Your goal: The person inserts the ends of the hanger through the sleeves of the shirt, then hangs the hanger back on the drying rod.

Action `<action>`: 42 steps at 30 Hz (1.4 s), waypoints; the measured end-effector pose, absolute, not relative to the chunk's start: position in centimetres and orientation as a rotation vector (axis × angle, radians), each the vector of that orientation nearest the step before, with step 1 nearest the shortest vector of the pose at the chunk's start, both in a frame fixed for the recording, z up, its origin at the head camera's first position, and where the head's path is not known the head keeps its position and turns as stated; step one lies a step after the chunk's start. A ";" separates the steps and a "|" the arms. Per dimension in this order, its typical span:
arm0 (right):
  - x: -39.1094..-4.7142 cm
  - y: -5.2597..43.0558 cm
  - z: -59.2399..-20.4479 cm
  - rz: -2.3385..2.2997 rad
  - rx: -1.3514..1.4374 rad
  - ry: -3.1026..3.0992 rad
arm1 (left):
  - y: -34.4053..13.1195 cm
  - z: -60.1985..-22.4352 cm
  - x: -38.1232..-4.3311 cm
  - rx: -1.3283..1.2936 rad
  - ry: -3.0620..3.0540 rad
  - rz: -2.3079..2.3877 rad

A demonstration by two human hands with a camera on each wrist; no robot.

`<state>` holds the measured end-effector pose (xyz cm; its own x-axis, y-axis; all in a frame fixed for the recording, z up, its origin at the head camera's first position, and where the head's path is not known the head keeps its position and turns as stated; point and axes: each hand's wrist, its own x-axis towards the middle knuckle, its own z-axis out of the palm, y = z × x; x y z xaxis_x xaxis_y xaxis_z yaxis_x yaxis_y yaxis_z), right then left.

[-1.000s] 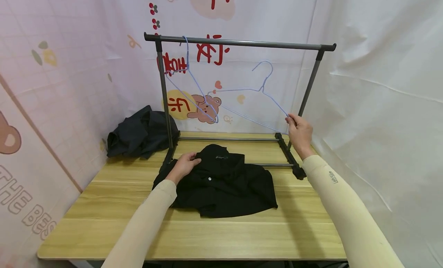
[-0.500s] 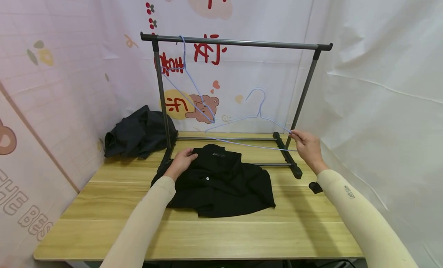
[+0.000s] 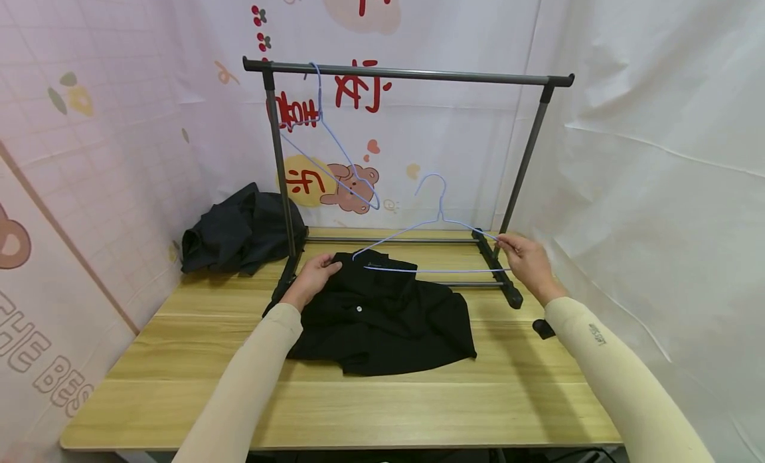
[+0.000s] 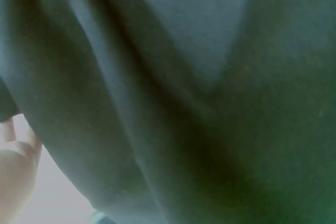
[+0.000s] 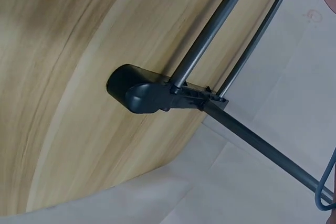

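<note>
A black shirt (image 3: pixel 388 330) with a small white button lies on the table, its collar toward the rack. My left hand (image 3: pixel 312 278) pinches the shirt near the left side of the collar. Dark cloth (image 4: pixel 173 103) fills most of the left wrist view, and part of the hand (image 4: pixel 18 166) shows at lower left. My right hand (image 3: pixel 528 264) grips the right end of a light blue wire hanger (image 3: pixel 441 218). The hanger's hook points up, and its left end overlaps the collar. In the right wrist view, a looped hanger end (image 5: pixel 318 198) shows at the right edge.
A grey clothes rack (image 3: pixel 412 73) stands behind the shirt, with a second blue wire hanger (image 3: pixel 339 144) on its bar at the left. A crumpled dark garment (image 3: pixel 239 234) lies at the table's back left. The rack's foot (image 5: pixel 144 90) sits near my right hand.
My right hand has come down and slightly right with the hanger, whose left end has dropped from above the rack's base to the shirt's collar. My left hand stays at the collar.
</note>
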<state>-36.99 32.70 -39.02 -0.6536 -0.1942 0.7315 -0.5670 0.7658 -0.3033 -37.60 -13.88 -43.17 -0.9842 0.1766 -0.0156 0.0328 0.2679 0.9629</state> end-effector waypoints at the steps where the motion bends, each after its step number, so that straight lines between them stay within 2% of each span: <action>1: -37.1 32.6 -39.1 0.682 0.551 -2.253 | -13.8 -43.1 -37.6 0.212 2.389 1.827; 10: -37.4 30.5 -39.9 0.787 0.445 -2.448 | -13.1 -42.9 -37.5 0.228 2.345 1.824; 27: -37.8 25.7 -41.9 0.945 0.469 -2.600 | -12.2 -42.8 -37.1 0.212 2.433 1.794; 42: -37.8 21.9 -42.7 0.957 0.562 -2.590 | -9.3 -41.8 -36.9 0.229 2.448 1.805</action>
